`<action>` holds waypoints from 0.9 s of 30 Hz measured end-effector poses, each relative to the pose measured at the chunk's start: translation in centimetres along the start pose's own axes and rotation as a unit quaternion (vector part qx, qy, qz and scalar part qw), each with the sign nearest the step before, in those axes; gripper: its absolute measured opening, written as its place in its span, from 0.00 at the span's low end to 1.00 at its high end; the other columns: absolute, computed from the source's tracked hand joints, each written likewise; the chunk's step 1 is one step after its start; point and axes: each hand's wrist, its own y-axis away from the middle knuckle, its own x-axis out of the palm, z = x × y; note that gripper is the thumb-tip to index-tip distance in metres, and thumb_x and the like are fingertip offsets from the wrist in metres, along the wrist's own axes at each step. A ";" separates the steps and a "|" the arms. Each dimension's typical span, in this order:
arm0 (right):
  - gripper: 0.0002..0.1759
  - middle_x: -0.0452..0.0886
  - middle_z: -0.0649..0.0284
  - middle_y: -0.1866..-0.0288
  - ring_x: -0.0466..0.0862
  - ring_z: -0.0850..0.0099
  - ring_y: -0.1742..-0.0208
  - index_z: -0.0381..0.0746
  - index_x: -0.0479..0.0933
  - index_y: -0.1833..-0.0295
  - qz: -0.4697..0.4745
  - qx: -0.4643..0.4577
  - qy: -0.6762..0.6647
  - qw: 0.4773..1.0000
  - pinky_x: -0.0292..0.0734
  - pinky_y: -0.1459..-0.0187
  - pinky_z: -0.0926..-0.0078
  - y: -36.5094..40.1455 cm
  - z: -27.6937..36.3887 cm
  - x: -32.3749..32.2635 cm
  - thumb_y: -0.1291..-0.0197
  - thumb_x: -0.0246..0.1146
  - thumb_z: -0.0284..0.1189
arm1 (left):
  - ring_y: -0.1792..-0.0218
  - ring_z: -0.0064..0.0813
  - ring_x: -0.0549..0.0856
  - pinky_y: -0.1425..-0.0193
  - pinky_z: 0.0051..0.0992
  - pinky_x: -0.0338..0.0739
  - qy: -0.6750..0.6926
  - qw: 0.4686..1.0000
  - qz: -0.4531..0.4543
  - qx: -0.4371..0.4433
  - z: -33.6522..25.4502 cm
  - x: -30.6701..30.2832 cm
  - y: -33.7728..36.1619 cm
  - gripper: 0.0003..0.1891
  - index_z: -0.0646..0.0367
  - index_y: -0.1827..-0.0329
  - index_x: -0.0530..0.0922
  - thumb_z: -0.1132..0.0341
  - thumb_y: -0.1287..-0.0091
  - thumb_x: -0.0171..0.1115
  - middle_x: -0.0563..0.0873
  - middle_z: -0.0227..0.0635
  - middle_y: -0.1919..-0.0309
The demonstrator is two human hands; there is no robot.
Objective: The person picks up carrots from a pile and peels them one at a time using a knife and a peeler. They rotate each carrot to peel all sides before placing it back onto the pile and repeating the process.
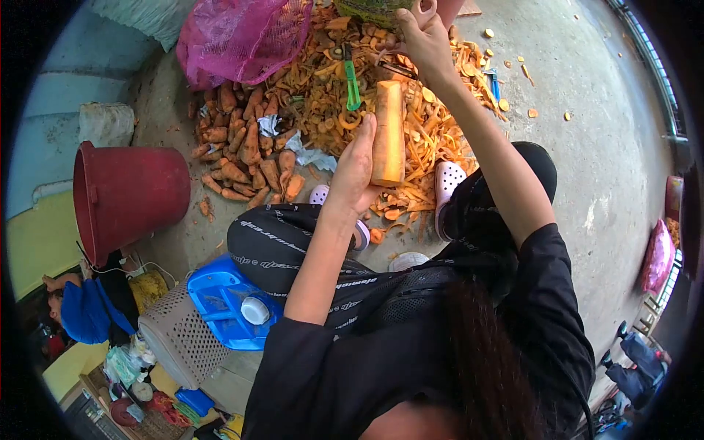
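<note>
My left hand (357, 165) is closed around the lower side of a thick, large carrot (389, 139), held upright with a flat cut end toward me. Streaks of brownish skin show on its far part, and the near part is bright orange. My right hand (425, 48) is closed on a peeler (397, 70), its dark blade just beyond the carrot's far end; the fingers hide most of its handle. Under both hands spreads a heap of orange peelings (422, 147). A green-handled peeler (352, 84) lies on the heap to the left.
Unpeeled carrots (249, 147) are piled at the left, below a pink mesh sack (246, 40). A red bucket (132, 198) lies tilted farther left, near a blue jug (231, 304). A blue tool (493, 86) rests right of the peelings. Other people (638, 367) are at the edges.
</note>
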 end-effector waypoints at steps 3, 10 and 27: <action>0.10 0.69 0.70 0.67 0.71 0.82 0.68 0.36 0.67 0.53 -0.029 -0.153 0.038 0.987 0.70 0.67 0.83 0.7 1.5 0.7 0.32 0.54 0.32 | 0.65 0.26 0.82 0.62 0.27 0.81 -0.021 1.000 0.015 0.012 -0.5 -1.0 -0.3 0.23 0.57 0.45 0.71 0.47 0.29 0.49 0.79 0.32 0.64; 0.11 0.69 0.69 0.75 0.78 0.77 0.77 0.39 0.64 0.61 0.140 0.061 -0.221 0.963 0.83 0.67 0.73 6.8 4.4 0.7 0.32 0.54 0.35 | 0.61 0.27 0.81 0.55 0.30 0.78 0.101 0.991 -0.068 0.059 -0.8 -1.1 -1.4 0.22 0.54 0.48 0.71 0.45 0.28 0.42 0.80 0.33 0.62; 0.13 0.64 0.71 0.80 0.72 0.80 0.83 0.40 0.59 0.61 0.160 0.093 -0.192 0.964 0.64 0.81 0.86 9.3 4.1 2.3 0.32 0.55 0.35 | 0.64 0.24 0.79 0.53 0.28 0.77 0.114 0.991 -0.061 0.045 -1.1 -0.5 -1.0 0.27 0.54 0.57 0.74 0.41 0.28 0.35 0.77 0.26 0.72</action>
